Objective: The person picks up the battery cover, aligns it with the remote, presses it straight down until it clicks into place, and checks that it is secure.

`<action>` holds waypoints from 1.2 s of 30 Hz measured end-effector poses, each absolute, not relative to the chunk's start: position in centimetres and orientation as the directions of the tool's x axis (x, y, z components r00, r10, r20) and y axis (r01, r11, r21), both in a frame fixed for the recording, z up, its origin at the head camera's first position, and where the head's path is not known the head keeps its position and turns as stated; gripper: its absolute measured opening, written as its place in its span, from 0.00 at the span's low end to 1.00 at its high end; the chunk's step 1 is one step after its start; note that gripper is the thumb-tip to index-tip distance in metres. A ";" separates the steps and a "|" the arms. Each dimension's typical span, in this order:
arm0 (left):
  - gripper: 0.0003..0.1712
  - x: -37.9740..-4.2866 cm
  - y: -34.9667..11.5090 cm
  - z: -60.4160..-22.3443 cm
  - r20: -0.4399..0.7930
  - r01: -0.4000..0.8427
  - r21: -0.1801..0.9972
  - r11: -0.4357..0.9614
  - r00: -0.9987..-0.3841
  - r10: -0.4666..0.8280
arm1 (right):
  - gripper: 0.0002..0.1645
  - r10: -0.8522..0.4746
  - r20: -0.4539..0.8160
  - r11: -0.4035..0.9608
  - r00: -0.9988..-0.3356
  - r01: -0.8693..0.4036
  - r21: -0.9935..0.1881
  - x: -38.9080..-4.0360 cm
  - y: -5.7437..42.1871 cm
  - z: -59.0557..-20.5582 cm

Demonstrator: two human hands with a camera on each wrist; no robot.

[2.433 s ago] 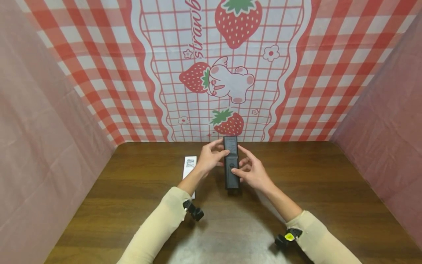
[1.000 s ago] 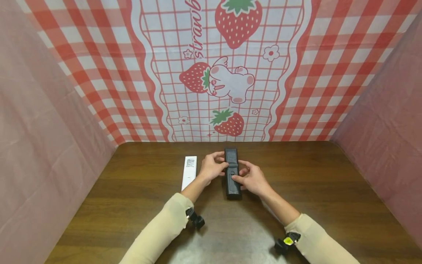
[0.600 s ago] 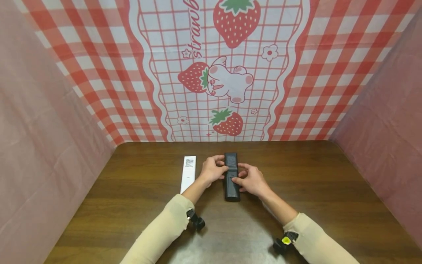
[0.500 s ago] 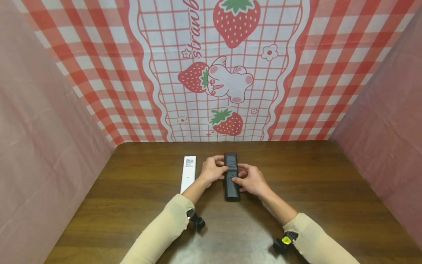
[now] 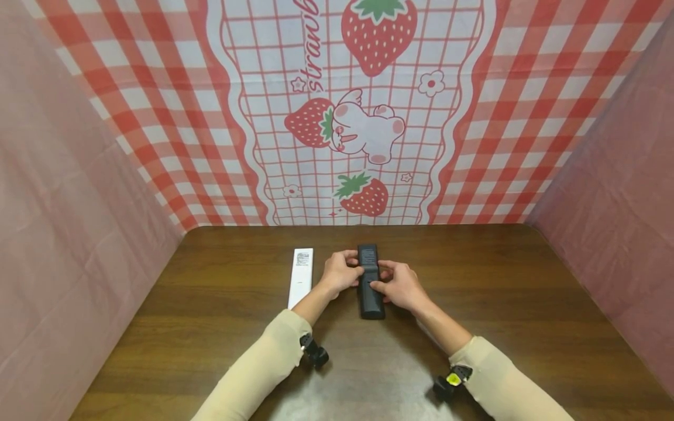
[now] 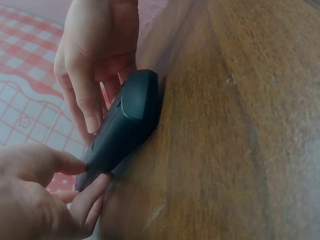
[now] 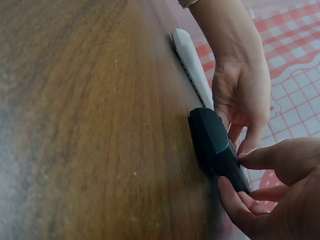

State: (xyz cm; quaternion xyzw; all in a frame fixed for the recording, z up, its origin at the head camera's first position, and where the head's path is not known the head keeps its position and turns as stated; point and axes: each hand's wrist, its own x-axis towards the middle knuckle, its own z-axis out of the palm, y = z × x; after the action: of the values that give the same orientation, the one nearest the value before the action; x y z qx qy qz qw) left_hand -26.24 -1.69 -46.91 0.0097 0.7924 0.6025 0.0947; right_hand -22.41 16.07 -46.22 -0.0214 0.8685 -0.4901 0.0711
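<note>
A black remote control [image 5: 371, 298] lies back side up at the middle of the table, its long side pointing away from me; label print shows on its far half. My left hand [image 5: 339, 273] grips its far half from the left, thumb on the upper edge and fingers along the side. From the right, my right hand [image 5: 402, 286] holds it, with the thumb on the battery cover near the small latch mark. In the left wrist view the near end of the remote [image 6: 137, 100] sits close over the wood. The right wrist view shows fingertips [image 7: 227, 187] against its side.
A white remote control [image 5: 301, 275] lies back side up to the left, its near end partly hidden by my left forearm. The wooden table [image 5: 500, 292] ends at a strawberry-print cloth [image 5: 463, 175] behind, with pink cloth walls [image 5: 611, 175] at both sides.
Over the last seconds both hands have lowered the black remote control from a tilted, raised position towards the table. In the last half second it has barely moved; the grips are the same.
</note>
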 end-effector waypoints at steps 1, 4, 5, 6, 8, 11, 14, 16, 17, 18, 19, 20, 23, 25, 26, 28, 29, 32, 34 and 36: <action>0.32 -26.2 -1.7 -46.9 -0.140 -0.099 0.955 0.280 -0.982 0.130 | 0.40 -0.108 -0.103 0.523 -0.989 0.032 -0.852 -22.4 16.0 -46.2; 0.32 -26.2 -1.7 -47.0 -0.145 -0.100 0.951 0.292 -0.980 0.136 | 0.40 -0.108 -0.111 0.528 -0.988 0.038 -0.849 -22.5 16.0 -46.2; 0.32 -26.2 -1.7 -47.0 -0.147 -0.100 0.950 0.296 -0.979 0.140 | 0.40 -0.108 -0.114 0.529 -0.988 0.040 -0.848 -22.6 16.0 -46.2; 0.32 -26.2 -1.7 -47.0 -0.148 -0.100 0.948 0.301 -0.979 0.143 | 0.40 -0.112 -0.116 0.532 -0.987 0.040 -0.846 -22.6 16.0 -46.2; 0.32 -26.2 -1.7 -47.1 -0.147 -0.094 0.945 0.312 -0.978 0.150 | 0.40 -0.113 -0.124 0.533 -0.986 0.046 -0.845 -22.7 15.9 -46.1; 0.33 -26.2 -1.7 -47.0 -0.138 -0.076 0.937 0.341 -0.977 0.161 | 0.39 -0.116 -0.135 0.531 -0.984 0.054 -0.846 -22.7 15.9 -46.0; 0.33 -26.1 -1.6 -46.7 -0.126 -0.056 0.925 0.376 -0.978 0.164 | 0.39 -0.118 -0.136 0.526 -0.984 0.054 -0.849 -22.8 16.0 -46.0; 0.33 -26.1 -1.5 -46.6 -0.121 -0.046 0.916 0.398 -0.979 0.165 | 0.39 -0.119 -0.135 0.524 -0.984 0.054 -0.850 -22.8 16.0 -46.0; 0.33 -26.2 -1.5 -46.7 -0.119 -0.042 0.914 0.404 -0.979 0.167 | 0.39 -0.117 -0.135 0.525 -0.984 0.054 -0.850 -22.8 16.0 -46.0; 0.33 -26.4 -1.5 -46.9 -0.121 -0.042 0.911 0.411 -0.978 0.169 | 0.39 -0.117 -0.135 0.527 -0.984 0.053 -0.848 -22.8 16.0 -46.0; 0.33 -26.7 -1.5 -47.1 -0.120 -0.037 0.905 0.424 -0.978 0.171 | 0.39 -0.116 -0.135 0.530 -0.984 0.054 -0.846 -22.9 16.0 -46.0; 0.32 -27.2 -1.5 -47.7 -0.117 -0.031 0.899 0.438 -0.978 0.171 | 0.39 -0.115 -0.137 0.533 -0.984 0.055 -0.844 -22.9 16.0 -46.0; 0.32 -29.1 -1.7 -50.1 -0.106 -0.012 0.883 0.470 -0.979 0.174 | 0.38 -0.111 -0.141 0.537 -0.984 0.060 -0.841 -22.9 15.9 -46.1; 0.33 -30.0 -1.7 -51.2 -0.099 -0.001 0.870 0.494 -0.980 0.173 | 0.38 -0.110 -0.142 0.540 -0.984 0.061 -0.840 -23.0 15.8 -46.1; 0.33 -30.1 -1.7 -51.3 -0.099 0.001 0.866 0.500 -0.980 0.175 | 0.38 -0.112 -0.143 0.541 -0.983 0.060 -0.839 -23.0 15.8 -46.1; 0.33 -29.7 -1.8 -50.9 -0.091 0.016 0.859 0.512 -0.978 0.185 | 0.38 -0.114 -0.142 0.545 -0.983 0.057 -0.837 -23.0 15.8 -46.1; 0.32 -29.2 -1.9 -50.3 -0.094 0.016 0.860 0.511 -0.977 0.189 | 0.37 -0.117 -0.141 0.547 -0.983 0.055 -0.835 -23.0 15.8 -46.1; 0.31 -27.7 -1.9 -48.3 -0.100 0.012 0.869 0.495 -0.975 0.200 | 0.37 -0.128 -0.143 0.551 -0.981 0.050 -0.833 -22.9 15.8 -46.1; 0.31 -27.1 -2.0 -47.8 -0.100 0.007 0.878 0.479 -0.975 0.197 | 0.38 -0.132 -0.146 0.553 -0.980 0.050 -0.832 -22.9 15.9 -46.2; 0.31 -26.6 -2.0 -47.2 -0.113 -0.016 0.892 0.451 -0.975 0.190 | 0.38 -0.130 -0.148 0.552 -0.980 0.053 -0.832 -22.9 16.0 -46.2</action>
State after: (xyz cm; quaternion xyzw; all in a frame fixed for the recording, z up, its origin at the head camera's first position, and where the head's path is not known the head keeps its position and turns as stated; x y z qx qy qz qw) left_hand -26.56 -1.98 -47.20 0.0516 0.8460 0.5215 0.0988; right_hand -22.85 15.95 -46.22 -0.0220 0.8757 -0.4727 0.0963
